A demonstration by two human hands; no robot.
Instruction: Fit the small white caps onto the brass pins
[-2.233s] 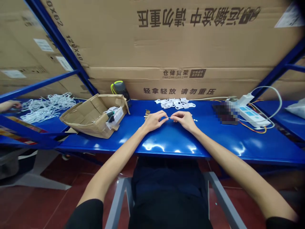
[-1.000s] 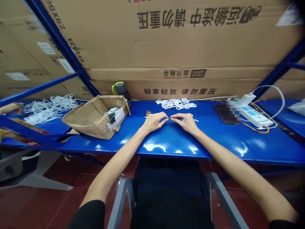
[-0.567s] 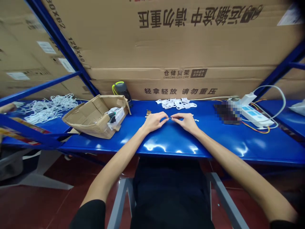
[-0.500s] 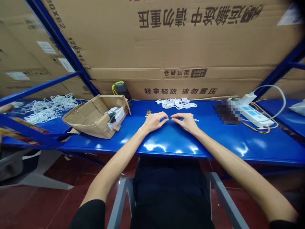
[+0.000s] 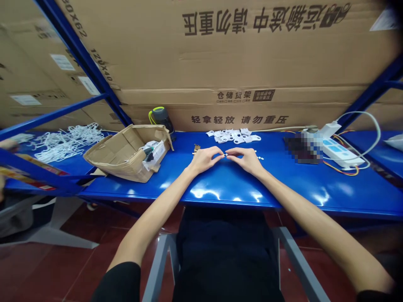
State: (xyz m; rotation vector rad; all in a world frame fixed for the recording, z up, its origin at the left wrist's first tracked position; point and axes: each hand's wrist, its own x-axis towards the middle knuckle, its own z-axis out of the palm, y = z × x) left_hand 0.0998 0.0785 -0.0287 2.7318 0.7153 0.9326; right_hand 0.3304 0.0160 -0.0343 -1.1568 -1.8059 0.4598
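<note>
My left hand [image 5: 206, 160] and my right hand [image 5: 246, 160] meet fingertip to fingertip above the blue tabletop [image 5: 170, 184]. The left thumb and finger pinch a small thin rod [image 5: 225, 155]. My right hand is closed in a pinch at its other end, on what looks like a tiny white piece; the fingers mostly hide it. Small brass-coloured pieces [image 5: 196, 149] lie just beyond my left hand. A few tiny white pieces [image 5: 260, 158] are beside my right hand. Behind both hands is a pile of flat white parts with round holes [image 5: 233, 136].
On the left, an open cardboard box [image 5: 115, 155] holds small items, with a dark cylindrical speaker [image 5: 162, 117] behind it. White hooks [image 5: 67, 140] are heaped further left, near a blurred hand of another person. At right lie a power strip [image 5: 341, 154] and cables.
My fingertips have drawn slightly closer together, and less of the thin rod shows between them. The view has shifted a little; other things stay in place.
</note>
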